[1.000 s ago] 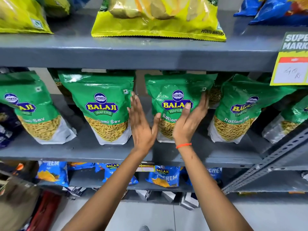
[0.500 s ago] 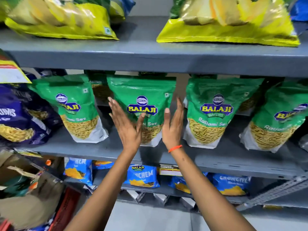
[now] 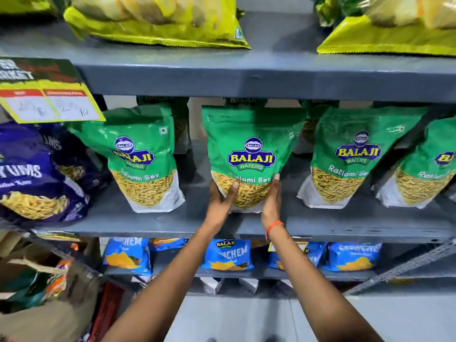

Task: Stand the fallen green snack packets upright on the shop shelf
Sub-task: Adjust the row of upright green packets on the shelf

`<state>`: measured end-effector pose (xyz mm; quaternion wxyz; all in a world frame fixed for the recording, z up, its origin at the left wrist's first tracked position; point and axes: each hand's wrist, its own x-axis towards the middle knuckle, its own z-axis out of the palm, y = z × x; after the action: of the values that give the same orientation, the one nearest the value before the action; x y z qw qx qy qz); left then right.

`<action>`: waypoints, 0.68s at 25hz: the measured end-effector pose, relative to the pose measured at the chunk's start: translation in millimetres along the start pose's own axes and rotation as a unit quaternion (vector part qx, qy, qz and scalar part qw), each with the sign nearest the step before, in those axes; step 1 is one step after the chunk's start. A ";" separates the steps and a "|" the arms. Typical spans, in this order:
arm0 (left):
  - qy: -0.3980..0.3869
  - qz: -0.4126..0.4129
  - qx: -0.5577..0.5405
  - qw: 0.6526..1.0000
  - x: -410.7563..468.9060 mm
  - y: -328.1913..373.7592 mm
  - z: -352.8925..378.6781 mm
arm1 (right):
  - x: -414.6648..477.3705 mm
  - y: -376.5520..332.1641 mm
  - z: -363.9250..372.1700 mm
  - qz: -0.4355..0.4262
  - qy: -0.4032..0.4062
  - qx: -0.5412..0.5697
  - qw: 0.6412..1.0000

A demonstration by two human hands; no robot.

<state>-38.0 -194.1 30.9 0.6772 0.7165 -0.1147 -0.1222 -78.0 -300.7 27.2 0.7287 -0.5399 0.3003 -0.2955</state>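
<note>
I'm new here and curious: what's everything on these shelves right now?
Green packets: four in front, more behind, middle shelf.
Yellow bags: two, top shelf.
Purple packs: at least two, middle shelf, far left.
Blue packs: several, bottom shelf.
Price tag: one, yellow and black, upper left.
Brown bag: one, lower left.
Wristband: orange, right wrist.
Hands: left hand and right hand cup the base of the middle green packet.
</note>
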 end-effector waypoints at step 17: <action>0.324 0.219 0.212 0.896 14.5 33.4 -145.4 | -69.1 -28.5 144.0 -0.409 -0.106 -0.199 0.884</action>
<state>23.8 -63.8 71.7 0.5186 0.7998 -0.0657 0.2951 -16.6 -167.7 96.9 0.4476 -0.7767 0.0258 -0.4424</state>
